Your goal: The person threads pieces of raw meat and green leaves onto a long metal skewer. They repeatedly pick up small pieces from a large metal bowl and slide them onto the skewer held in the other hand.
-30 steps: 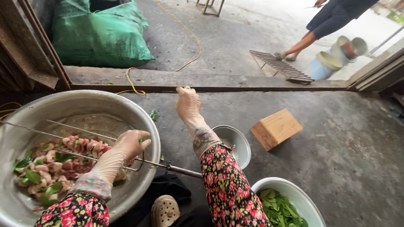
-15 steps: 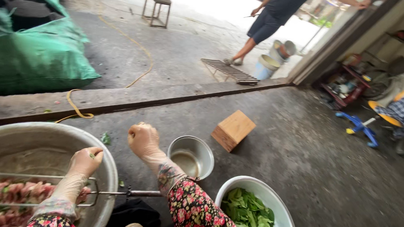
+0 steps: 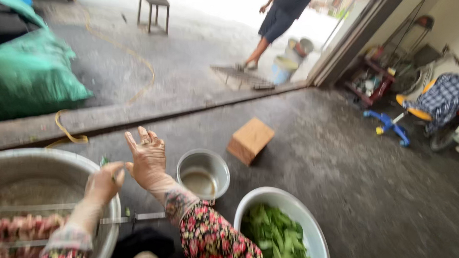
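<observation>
Skewers (image 3: 20,227) of meat pieces lie across our big metal basin (image 3: 7,167) at the lower left edge of the view, resting on its rim. Our left hand (image 3: 103,182), in a thin clear glove, is curled closed just above the basin's right rim and pinches a small green scrap between its fingertips. A second ago that hand lay down on the skewers; now we have lifted it off them, so the meat sits untouched. Our right hand (image 3: 147,158) has come back from its far reach toward the doorstep and now stands raised just beside the left, palm open, fingers spread, holding nothing. Past it on the concrete floor (image 3: 372,204) sits a small steel bowl (image 3: 203,172) with a little brownish liquid, and to its right a white bowl (image 3: 281,234) of green leaves. Further out lies a wooden block (image 3: 250,140), and beyond the doorstep another person (image 3: 279,21) walks by some buckets.
</observation>
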Demonstrator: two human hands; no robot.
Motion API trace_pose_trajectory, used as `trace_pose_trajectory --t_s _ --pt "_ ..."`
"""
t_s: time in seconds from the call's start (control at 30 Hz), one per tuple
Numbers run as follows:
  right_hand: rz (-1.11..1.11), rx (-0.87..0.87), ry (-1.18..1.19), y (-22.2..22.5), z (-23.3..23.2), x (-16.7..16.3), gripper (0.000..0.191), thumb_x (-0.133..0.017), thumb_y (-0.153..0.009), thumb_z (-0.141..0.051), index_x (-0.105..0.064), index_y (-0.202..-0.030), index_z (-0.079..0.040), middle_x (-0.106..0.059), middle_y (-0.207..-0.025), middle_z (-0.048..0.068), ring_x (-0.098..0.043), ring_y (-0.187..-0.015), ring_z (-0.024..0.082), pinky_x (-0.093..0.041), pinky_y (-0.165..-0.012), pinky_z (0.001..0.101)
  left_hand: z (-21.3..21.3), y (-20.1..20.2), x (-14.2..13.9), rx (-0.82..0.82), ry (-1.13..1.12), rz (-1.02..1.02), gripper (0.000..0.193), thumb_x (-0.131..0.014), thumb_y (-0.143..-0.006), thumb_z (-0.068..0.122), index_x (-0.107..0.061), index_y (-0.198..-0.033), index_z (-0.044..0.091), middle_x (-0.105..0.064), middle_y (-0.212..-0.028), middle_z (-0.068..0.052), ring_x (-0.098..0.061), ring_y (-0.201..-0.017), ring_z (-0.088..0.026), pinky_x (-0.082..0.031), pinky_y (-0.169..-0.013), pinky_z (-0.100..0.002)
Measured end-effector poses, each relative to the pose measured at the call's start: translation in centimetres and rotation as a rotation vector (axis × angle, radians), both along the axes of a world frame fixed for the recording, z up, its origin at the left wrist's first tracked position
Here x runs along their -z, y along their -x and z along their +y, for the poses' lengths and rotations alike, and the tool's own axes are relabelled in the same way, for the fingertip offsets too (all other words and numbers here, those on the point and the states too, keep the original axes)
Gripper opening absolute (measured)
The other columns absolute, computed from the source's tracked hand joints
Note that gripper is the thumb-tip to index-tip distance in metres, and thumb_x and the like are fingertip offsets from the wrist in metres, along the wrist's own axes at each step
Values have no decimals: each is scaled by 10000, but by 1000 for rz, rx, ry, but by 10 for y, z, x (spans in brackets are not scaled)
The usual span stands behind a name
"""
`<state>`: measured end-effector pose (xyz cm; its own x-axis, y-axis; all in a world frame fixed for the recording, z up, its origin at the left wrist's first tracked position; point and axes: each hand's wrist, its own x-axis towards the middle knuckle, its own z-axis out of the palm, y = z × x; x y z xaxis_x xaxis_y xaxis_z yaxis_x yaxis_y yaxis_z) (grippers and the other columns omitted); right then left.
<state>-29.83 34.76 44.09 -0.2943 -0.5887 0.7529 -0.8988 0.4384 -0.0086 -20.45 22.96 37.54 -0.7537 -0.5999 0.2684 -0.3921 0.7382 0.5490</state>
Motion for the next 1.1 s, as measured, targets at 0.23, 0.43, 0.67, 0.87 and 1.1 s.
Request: trace_pose_trajectory --t_s 0.23,0.43,0.67,0.87,1.1 --pt "-287 -75 64 71 -44 17 66 -665 -839 -126 -703 -790 -105 -693 -887 124 -682 -885 354 -542 -749 474 -40 2 2 -51 -593 372 361 -673 -984 323 -761 -1255 101 -755 -1164 -182 -719 -1092 -373 -579 -974 -450" --pt "-508 -391 127 65 -44 -56 77 -723 -808 -83 -780 -856 -68 -730 -783 149 -734 -667 223 -572 -643 352 -77 25 -32 463 -1682 1389 602 -450 -1074 604 -538 -1358 80 -619 -1406 -110 -538 -1401 -354 -395 -1145 -530" --pt "-580 -534 -60 10 -67 -117 143 -705 -799 -53 -809 -890 -89 -773 -810 90 -715 -683 194 -586 -634 330 -63 44 -56 645 -1758 1559 799 -345 -1035 653 -483 -1521 34 -517 -1600 -173 -437 -1504 -336 -316 -1273 -509" --pt "-613 -473 -193 -42 -45 -83 188 -793 -785 -210 -823 -967 -174 -766 -980 141 -743 -914 290 -588 -830 382 -70 18 -72 537 -1645 1409 709 -411 -972 669 -537 -1438 149 -532 -1551 -70 -468 -1473 -304 -353 -1221 -546" --pt "-446 -382 -276 -65 24 -106 537 -797 -823 -347 -692 -1325 -190 -659 -1372 155 -613 -1239 375 -508 -1040 465 -73 -16 -69 103 -1598 1323 426 -567 -1023 494 -621 -1265 147 -670 -1380 -39 -592 -1340 -242 -430 -1117 -454"
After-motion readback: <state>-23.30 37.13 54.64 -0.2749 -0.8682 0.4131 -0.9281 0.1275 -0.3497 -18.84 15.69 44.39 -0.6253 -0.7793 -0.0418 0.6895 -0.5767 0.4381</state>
